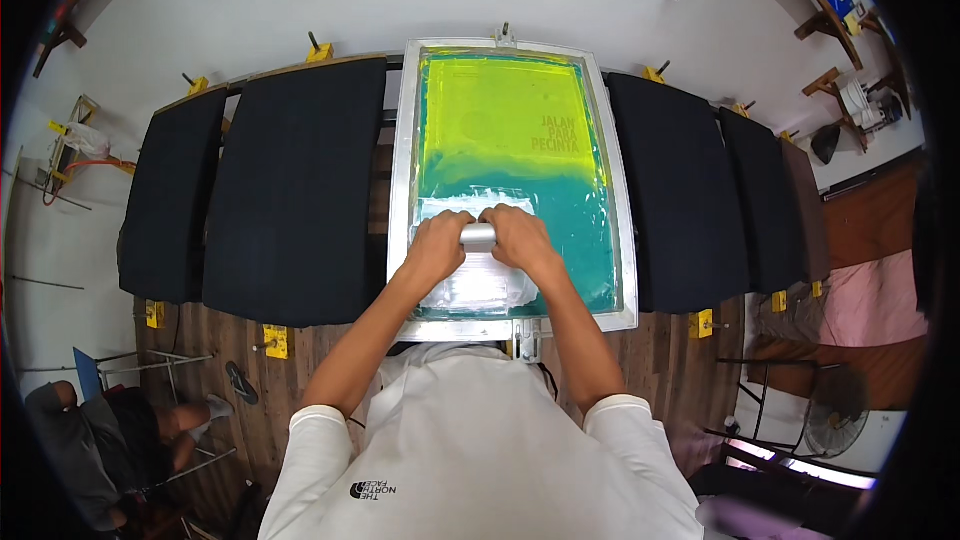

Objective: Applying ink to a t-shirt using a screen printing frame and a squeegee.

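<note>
Both my arms reach forward over a screen-printing frame (400, 170) with silver metal edges. My left hand (440, 242) and my right hand (515, 236) are wrapped side by side round the silver handle of a squeegee (478, 235), at the near part of the screen. White ink (485, 285) lies on the mesh around and in front of my hands; the squeegee's blade is hidden. The mesh (500, 95) is bright yellow-green at its far half and teal nearer me. Faint lettering shows at its right side.
Black cloth-covered boards (295, 180) stand in a row to the left, with more black boards (675, 180) to the right. Yellow clamps (277, 342) jut from their ends. A person (110, 440) sits at lower left; a standing fan (836, 410) is at lower right.
</note>
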### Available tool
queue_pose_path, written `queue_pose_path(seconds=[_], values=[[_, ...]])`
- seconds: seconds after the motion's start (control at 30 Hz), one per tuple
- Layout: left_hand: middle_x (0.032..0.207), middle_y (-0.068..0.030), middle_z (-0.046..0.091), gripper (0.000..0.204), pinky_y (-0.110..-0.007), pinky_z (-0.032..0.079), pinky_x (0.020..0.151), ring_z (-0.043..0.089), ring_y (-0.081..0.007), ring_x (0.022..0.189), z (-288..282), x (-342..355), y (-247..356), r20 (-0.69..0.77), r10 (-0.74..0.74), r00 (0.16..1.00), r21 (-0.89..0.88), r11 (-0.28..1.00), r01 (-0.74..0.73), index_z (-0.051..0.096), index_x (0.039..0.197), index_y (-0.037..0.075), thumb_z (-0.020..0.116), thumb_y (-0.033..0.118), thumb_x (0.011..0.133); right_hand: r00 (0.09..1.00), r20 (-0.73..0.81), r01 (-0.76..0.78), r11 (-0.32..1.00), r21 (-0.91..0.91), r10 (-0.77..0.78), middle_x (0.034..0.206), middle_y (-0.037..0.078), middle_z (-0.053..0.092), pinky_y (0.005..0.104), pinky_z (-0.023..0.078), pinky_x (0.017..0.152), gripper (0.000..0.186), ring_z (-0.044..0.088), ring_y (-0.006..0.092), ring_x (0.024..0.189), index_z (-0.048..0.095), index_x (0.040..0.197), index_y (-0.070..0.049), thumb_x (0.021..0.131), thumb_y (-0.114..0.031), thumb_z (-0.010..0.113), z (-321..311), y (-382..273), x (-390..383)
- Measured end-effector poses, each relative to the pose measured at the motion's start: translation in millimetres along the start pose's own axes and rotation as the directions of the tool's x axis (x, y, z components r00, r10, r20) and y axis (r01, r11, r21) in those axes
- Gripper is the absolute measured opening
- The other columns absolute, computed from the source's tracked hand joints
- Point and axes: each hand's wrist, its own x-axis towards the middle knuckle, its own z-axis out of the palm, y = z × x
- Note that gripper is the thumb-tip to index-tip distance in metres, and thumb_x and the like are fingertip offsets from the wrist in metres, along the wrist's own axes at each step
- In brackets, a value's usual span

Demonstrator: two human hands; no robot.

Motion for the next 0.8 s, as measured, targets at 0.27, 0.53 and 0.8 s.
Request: queue_pose_path(seconds=[0.27,0.53,0.8], values=[[0.113,-0.0247,0.06,0.041,-0.047,0.048,0.088,0.062,-0.0405,0.101,34.7,-72.6,5.4,-0.098,0.129,0.987,0.053,0.991,-0.125,0.062,0.112,0.0,0.058,-0.01,0.072,0.999,-0.023,-0.024,0.999,0.047,0.025,0.118,0.013,0.061,0.0445,0.052,0.087,0.053,0.058,0.0353,0.109,0.06,0.117,-0.005,0.065,0.004,0.067,26.6,-22.4,-70.0],[0.114,-0.0238,0.063,0.053,-0.047,0.05,0.092,0.062,-0.0414,0.103,12.9,-105.9,32.1,0.211,-0.023,0.977,-0.045,0.998,0.033,0.063,0.119,0.002,0.064,-0.009,0.068,0.988,0.139,-0.077,0.991,0.11,0.061,0.112,0.013,0.065,0.0453,0.051,0.085,0.046,0.06,0.0349,0.106,0.065,0.11,-0.004,0.066,0.005,0.065,12.1,-41.7,-107.2],[0.096,-0.0223,0.067,0.032,-0.048,0.053,0.082,0.065,-0.0394,0.092,-5.0,-1.7,-5.1,0.029,0.026,0.999,0.04,0.999,-0.027,0.069,0.105,0.004,0.063,-0.002,0.074,0.999,-0.016,0.033,0.999,0.02,-0.033,0.093,0.016,0.068,0.0477,0.055,0.077,0.028,0.067,0.0358,0.09,0.068,0.1,-0.008,0.072,-0.003,0.068,-0.9,-0.1,0.9]])
